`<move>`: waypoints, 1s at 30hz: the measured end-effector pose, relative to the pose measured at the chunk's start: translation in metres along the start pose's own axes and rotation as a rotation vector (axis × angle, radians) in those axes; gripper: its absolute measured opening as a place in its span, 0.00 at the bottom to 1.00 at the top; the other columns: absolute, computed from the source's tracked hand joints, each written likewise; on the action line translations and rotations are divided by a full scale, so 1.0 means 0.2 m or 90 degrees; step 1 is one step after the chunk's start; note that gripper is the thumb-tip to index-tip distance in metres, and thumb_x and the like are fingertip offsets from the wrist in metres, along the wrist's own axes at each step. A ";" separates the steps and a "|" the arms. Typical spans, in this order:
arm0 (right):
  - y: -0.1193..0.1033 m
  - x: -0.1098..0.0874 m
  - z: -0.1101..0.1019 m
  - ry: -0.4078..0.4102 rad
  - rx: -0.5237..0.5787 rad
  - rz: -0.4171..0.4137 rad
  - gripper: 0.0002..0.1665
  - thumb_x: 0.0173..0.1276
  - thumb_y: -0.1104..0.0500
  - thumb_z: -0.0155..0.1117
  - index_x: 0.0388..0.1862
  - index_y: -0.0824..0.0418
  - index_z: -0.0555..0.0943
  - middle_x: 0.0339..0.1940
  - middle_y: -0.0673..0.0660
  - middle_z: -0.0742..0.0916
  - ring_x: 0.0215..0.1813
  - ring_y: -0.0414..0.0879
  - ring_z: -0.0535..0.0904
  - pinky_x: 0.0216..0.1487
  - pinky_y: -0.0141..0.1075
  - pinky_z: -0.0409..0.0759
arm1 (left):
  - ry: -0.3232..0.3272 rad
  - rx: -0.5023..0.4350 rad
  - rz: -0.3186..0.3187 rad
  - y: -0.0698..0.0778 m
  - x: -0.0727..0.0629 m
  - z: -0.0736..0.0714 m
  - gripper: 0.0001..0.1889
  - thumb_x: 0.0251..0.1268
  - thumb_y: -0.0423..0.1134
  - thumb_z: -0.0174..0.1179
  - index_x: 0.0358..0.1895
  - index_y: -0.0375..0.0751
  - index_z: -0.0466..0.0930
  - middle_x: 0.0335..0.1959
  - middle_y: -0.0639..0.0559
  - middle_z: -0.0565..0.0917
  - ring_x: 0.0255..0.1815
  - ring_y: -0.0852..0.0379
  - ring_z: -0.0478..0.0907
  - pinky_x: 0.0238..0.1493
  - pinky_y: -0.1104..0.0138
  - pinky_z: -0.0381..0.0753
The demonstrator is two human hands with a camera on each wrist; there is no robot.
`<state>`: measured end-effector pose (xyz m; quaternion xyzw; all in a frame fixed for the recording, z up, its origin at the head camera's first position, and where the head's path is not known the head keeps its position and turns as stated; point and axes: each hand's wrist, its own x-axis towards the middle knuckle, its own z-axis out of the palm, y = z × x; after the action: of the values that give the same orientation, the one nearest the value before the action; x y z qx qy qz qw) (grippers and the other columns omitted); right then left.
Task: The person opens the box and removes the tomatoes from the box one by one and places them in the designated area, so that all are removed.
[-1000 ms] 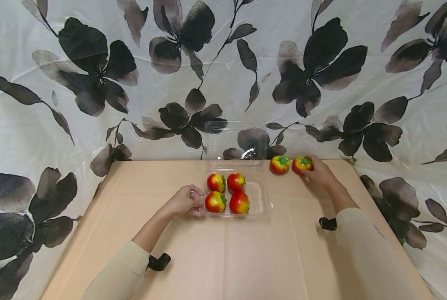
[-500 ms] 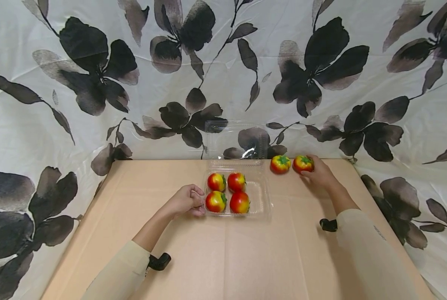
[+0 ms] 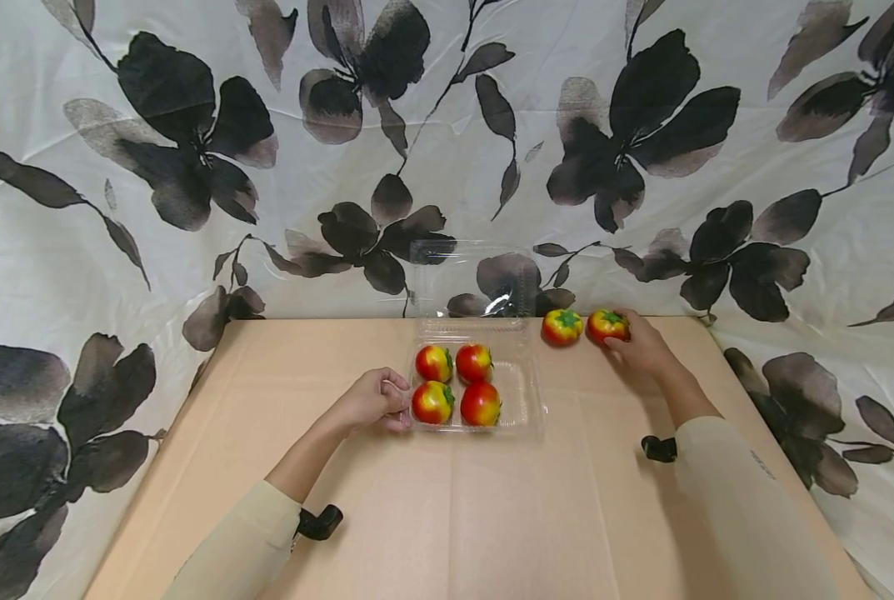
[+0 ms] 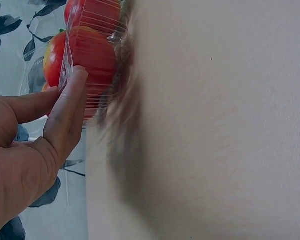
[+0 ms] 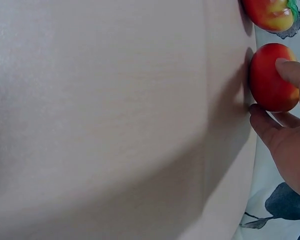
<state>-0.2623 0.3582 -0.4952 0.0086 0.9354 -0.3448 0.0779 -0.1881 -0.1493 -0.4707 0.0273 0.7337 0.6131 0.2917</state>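
A clear plastic clamshell box (image 3: 517, 392) stands with its lid raised in the head view. Several red-and-yellow tomatoes (image 3: 480, 404) sit in its left and middle part, in two rows. At the box's left side, my left hand (image 3: 375, 400) pinches the rim between thumb and fingers, as the left wrist view shows with the hand (image 4: 45, 125) close up. Toward the back right, my right hand (image 3: 641, 342) grips a tomato (image 5: 270, 80) with thumb on one side and fingers on the other. This tomato appears to rest on the table. Another tomato (image 3: 562, 327) lies just left of it.
The light tan table (image 3: 521, 517) runs back to a white cloth with dark flowers (image 3: 491, 150). Against that cloth leans the transparent lid (image 3: 472, 279), hard to see. Black wrist cameras (image 3: 319, 523) jut from both sleeves.
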 end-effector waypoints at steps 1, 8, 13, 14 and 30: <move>0.00 0.00 0.00 -0.003 0.002 0.004 0.43 0.78 0.59 0.60 0.81 0.71 0.50 0.77 0.77 0.63 0.76 0.74 0.58 0.80 0.68 0.55 | 0.000 0.000 0.000 0.00 0.00 0.00 0.15 0.71 0.22 0.58 0.55 0.25 0.65 0.32 0.36 0.84 0.29 0.49 0.87 0.42 0.52 0.92; 0.00 0.01 0.00 -0.003 -0.001 -0.001 0.45 0.78 0.59 0.61 0.81 0.72 0.48 0.78 0.78 0.62 0.77 0.74 0.58 0.81 0.68 0.54 | 0.000 0.003 0.001 0.00 0.01 0.00 0.15 0.71 0.22 0.58 0.55 0.24 0.65 0.33 0.35 0.84 0.28 0.49 0.87 0.41 0.53 0.92; 0.00 0.00 0.01 0.001 -0.001 0.003 0.46 0.78 0.59 0.61 0.82 0.72 0.47 0.78 0.77 0.61 0.77 0.74 0.57 0.81 0.68 0.54 | 0.000 0.003 -0.001 0.00 0.00 0.00 0.15 0.71 0.22 0.59 0.55 0.24 0.65 0.33 0.35 0.84 0.28 0.50 0.87 0.40 0.53 0.92; 0.00 0.00 0.01 0.001 0.000 0.006 0.46 0.78 0.59 0.60 0.82 0.72 0.47 0.78 0.77 0.61 0.77 0.74 0.57 0.81 0.68 0.53 | 0.001 0.002 -0.002 0.00 0.00 0.00 0.16 0.71 0.22 0.59 0.55 0.24 0.65 0.33 0.35 0.84 0.28 0.50 0.87 0.40 0.53 0.92; 0.02 -0.02 0.00 0.004 0.025 0.026 0.53 0.77 0.53 0.63 0.83 0.71 0.41 0.80 0.79 0.56 0.79 0.76 0.54 0.80 0.67 0.55 | 0.003 0.005 0.002 0.00 0.00 0.00 0.15 0.71 0.22 0.58 0.55 0.24 0.65 0.33 0.37 0.84 0.28 0.51 0.87 0.38 0.55 0.93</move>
<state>-0.2574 0.3612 -0.4959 0.0306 0.9283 -0.3615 0.0816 -0.1890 -0.1495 -0.4708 0.0284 0.7367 0.6109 0.2887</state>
